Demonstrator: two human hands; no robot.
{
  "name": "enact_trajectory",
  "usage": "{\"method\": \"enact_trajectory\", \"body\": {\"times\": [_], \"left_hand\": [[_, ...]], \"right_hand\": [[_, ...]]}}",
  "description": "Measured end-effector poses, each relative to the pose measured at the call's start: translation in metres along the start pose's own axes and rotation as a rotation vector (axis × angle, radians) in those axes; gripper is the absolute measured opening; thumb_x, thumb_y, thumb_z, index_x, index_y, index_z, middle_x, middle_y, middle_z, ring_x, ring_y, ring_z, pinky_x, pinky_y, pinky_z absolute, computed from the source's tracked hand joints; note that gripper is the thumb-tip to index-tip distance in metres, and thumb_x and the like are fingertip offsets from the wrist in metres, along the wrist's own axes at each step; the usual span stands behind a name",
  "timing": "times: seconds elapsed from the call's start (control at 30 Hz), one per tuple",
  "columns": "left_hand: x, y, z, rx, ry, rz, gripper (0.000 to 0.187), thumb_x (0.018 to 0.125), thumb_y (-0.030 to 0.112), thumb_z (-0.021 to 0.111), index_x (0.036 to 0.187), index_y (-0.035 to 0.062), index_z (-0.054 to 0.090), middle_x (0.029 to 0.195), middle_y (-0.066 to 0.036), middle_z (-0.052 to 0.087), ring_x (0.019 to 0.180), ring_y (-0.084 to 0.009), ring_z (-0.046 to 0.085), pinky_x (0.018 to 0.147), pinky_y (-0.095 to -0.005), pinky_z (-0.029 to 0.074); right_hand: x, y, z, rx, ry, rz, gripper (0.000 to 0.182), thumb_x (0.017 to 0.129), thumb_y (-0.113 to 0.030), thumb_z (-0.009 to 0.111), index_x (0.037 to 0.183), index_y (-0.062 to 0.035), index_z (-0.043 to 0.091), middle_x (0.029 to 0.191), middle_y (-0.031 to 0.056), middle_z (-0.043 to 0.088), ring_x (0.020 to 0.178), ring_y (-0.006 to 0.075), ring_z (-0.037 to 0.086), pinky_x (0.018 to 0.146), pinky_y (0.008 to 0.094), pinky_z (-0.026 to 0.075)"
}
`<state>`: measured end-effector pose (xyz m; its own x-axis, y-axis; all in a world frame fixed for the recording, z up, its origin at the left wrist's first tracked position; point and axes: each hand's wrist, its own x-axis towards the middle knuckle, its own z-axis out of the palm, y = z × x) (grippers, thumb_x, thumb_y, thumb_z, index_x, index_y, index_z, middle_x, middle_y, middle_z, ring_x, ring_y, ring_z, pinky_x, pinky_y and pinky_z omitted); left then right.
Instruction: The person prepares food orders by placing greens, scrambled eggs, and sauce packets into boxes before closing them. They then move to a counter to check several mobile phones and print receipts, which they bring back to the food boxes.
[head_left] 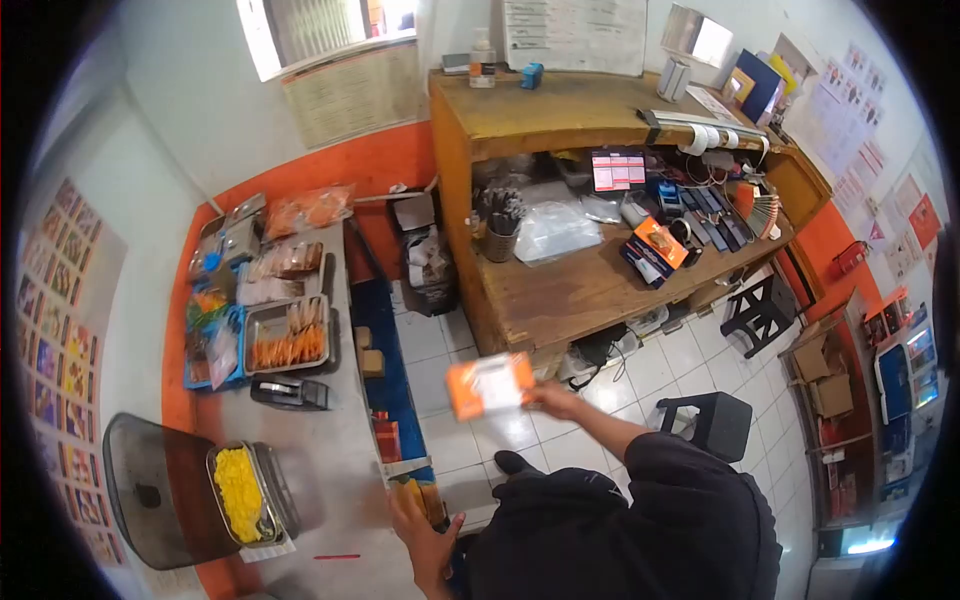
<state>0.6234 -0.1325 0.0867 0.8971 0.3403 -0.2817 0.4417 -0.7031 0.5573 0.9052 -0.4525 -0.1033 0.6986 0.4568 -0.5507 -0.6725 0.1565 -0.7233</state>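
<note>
My right hand grips the end of an orange and white carton over the tiled floor. The carton is blurred, so its print cannot be read. At the near edge of the steel table, my left hand has thumb and fingers apart, and I see nothing held in it. Beside its fingers, under the table edge, are orange-yellow packs, partly hidden. A red pen lies on the table to the left of that hand.
A metal tray of yellow food, a black tape dispenser and a tray of packed sachets stand on the table. Opposite is a wooden counter bearing another orange box. A black stool stands at right.
</note>
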Motion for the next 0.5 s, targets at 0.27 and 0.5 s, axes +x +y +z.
{"method": "enact_trajectory", "body": {"times": [0.27, 0.5], "left_hand": [[0.015, 0.014, 0.034, 0.069, -0.164, 0.028, 0.099, 0.08, 0.046, 0.085, 0.157, 0.0029, 0.038, 0.163, -0.034, 0.018, 0.152, -0.0502, 0.021, 0.122, -0.053, 0.026], [-0.013, -0.013, 0.041, -0.107, -0.108, -0.168, 0.089, 0.083, 0.039, 0.083, 0.153, 0.0013, 0.043, 0.159, -0.034, 0.03, 0.147, -0.049, 0.032, 0.12, -0.0521, 0.032]], "right_hand": [[0.036, -0.09, -0.231, 0.422, 0.635, -0.439, 0.034, 0.1, -0.036, 0.071, 0.124, -0.0149, 0.061, 0.12, 0.0024, 0.066, 0.107, 0.0188, 0.06, 0.085, 0.042, 0.052], [0.065, -0.105, -0.295, -0.414, 1.595, -0.306, 0.083, 0.086, -0.054, 0.077, 0.14, 0.005, 0.053, 0.136, 0.027, 0.062, 0.127, 0.0413, 0.059, 0.107, 0.0476, 0.047]]}}
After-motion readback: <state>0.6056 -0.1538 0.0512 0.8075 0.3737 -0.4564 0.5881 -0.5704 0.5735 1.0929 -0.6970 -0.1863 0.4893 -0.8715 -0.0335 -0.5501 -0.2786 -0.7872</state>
